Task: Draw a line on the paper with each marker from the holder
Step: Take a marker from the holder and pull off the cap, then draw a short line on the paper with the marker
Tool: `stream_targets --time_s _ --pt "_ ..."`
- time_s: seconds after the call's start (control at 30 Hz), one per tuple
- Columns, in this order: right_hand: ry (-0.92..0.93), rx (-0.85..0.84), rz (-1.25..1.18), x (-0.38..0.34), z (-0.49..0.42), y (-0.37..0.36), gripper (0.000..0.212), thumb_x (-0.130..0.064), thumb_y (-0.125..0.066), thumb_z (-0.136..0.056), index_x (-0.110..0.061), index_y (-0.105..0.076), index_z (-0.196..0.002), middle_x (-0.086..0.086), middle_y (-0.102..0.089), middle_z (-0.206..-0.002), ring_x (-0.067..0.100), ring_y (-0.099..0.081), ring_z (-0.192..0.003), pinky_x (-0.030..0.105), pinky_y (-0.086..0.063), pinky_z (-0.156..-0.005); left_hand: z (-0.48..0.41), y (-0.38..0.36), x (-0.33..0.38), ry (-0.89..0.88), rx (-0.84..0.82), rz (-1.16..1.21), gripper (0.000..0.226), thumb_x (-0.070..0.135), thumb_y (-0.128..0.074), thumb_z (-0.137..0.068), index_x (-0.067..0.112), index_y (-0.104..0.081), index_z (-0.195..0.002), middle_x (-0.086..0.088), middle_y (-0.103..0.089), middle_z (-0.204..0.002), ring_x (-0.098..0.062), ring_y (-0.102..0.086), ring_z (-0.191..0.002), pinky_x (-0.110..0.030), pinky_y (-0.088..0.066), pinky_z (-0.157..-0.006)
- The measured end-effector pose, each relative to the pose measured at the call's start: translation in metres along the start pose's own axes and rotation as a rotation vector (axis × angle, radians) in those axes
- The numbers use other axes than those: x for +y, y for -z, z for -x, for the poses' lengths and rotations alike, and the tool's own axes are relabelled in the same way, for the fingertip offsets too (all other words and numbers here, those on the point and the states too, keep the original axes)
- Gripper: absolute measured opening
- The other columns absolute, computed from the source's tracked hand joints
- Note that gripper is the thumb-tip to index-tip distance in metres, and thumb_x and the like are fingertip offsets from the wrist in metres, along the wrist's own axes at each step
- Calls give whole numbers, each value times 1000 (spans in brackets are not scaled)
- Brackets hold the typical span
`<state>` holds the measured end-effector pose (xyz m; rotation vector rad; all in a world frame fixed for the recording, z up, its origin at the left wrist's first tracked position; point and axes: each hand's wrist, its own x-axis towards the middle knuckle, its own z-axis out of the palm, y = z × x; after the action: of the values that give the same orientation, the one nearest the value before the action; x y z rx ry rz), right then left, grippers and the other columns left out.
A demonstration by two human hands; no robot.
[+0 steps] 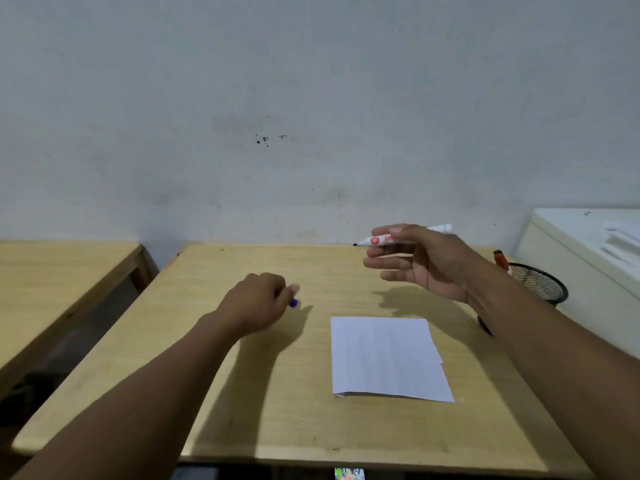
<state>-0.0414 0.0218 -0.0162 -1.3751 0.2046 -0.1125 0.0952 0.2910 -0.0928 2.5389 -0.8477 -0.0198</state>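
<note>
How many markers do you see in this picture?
2 clearly: a white uncapped marker in the right hand, and a red-capped marker in the mesh holder. The left hand hides something blue, perhaps a cap.

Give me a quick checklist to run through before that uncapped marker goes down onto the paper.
1. White marker with red label gripped in right hand: ok.
2. Dark tip bare, cap off: ok.
3. White paper sheet flat on the light wooden table: ok.
4. Paper unobstructed: ok.
5. Left hand closed on a small blue object, whether a cap: cannot tell.
6. Black mesh holder upright, a red-topped marker inside: ok.
</note>
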Motion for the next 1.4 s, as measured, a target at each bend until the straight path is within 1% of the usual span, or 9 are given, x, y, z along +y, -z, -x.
stream_targets --time_s 0.1,0.23,0.43,0.53,0.73,1.0,1.13,1.23,1.4 --pt "5 72 98 25 -1 -12 4 -10 -72 -88 -9 -72 -92 15 -71 -84 25 -71 -70 31 -51 -59 4 -18 10 -56 -115 -233 40 52 -46 -98 23 -53 -71 4 -59 -72 -21 -55 -72 -32 -37 -58" --pt "54 190 189 55 -6 -26 11 -9 -74 -85 -11 -64 -82 6 -58 -60 17 -51 -48 26 -36 -46 7 -33 11 -64 -55 -276 47 59 -38 -98 24 -47 -67 4 -56 -69 -23 -53 -69 -32 -34 -57" --pt "60 196 178 81 -4 -41 12 -15 -69 -89 -3 -70 -93 11 -72 -72 22 -65 -56 26 -40 -43 15 -44 4 -46 43 -122 64 78 -24 -89 25 -58 -80 9 -65 -73 -16 -61 -71 -33 -45 -61" --pt "53 211 185 89 -6 -44 8 -15 -70 -88 -7 -71 -88 11 -71 -70 23 -66 -58 28 -37 -45 24 -47 7 -84 111 -42 62 83 -32 -84 28 -55 -100 13 -60 -91 -12 -57 -85 -33 -45 -70" --pt "43 255 204 112 -7 -44 11 -14 -70 -88 -8 -69 -80 14 -72 -69 28 -65 -59 29 -39 -48 37 -62 14 -105 101 -97 100 100 -48 -56 34 -49 -131 16 -52 -114 -12 -46 -111 -36 -38 -94" --pt "74 246 271 122 -9 -44 17 -14 -70 -87 -16 -69 -70 12 -74 -67 27 -67 -59 28 -42 -50 28 -63 21 46 32 -87 107 103 -46 -47 40 -46 -133 17 -45 -127 -13 -38 -125 -38 -28 -103" --pt "84 257 303 121 -12 -47 14 -10 -71 -86 -5 -69 -74 21 -74 -69 29 -67 -57 26 -46 -48 26 -63 22 62 -10 -122 102 100 -51 -46 39 -46 -128 13 -41 -125 -15 -35 -125 -39 -24 -100" --pt "93 252 307 123 -14 -48 14 -7 -73 -83 2 -67 -74 26 -73 -72 29 -66 -57 36 -55 -59 23 -60 22 80 -51 -104 107 99 -52 -44 39 -44 -132 11 -41 -131 -17 -34 -129 -40 -23 -104" --pt "128 242 395 129 -14 -49 15 -10 -75 -76 -2 -65 -68 7 -69 -56 32 -66 -55 51 -61 -68 24 -60 21 76 -53 -107 111 99 -55 -46 37 -42 -137 9 -42 -135 -18 -34 -131 -43 -25 -108"
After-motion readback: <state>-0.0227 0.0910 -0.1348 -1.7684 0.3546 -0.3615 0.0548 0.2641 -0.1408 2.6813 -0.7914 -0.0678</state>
